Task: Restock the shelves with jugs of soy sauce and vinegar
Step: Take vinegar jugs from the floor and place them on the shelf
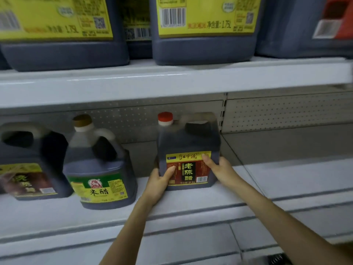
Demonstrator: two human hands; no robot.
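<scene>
- A dark vinegar jug (188, 146) with a red cap (165, 116) stands upright on the lower shelf (296, 180), about mid-scene. Its moulded handle is at the top right, and its yellow, red and black label faces the near side.
- The left hand (158, 181) grips the jug's lower left corner. The thumb lies across the label's left edge and the fingers wrap round the left side, out of sight.
- The right hand (219, 169) grips the jug's right side a little higher. The thumb presses on the label's upper right corner and the fingers curl round the right wall, mostly hidden.
- Both bare forearms reach in from the near edge.
- To the left, apart from the held jug, stands a green-label jug (99, 169) with a brownish cap. It sits nearer the shelf's front edge.
- Just beside that, at the far left of the scene, is another dark jug (32, 165), blurred and partly cut off by the frame.
- The stretch of lower shelf to the right of the held jug is backed by a grey perforated panel (286, 111).
- The upper shelf (172, 81) carries two big dark jugs with yellow labels (63, 35) (206, 31). A further dark jug (298, 27) stands at its right end, showing a red label.
</scene>
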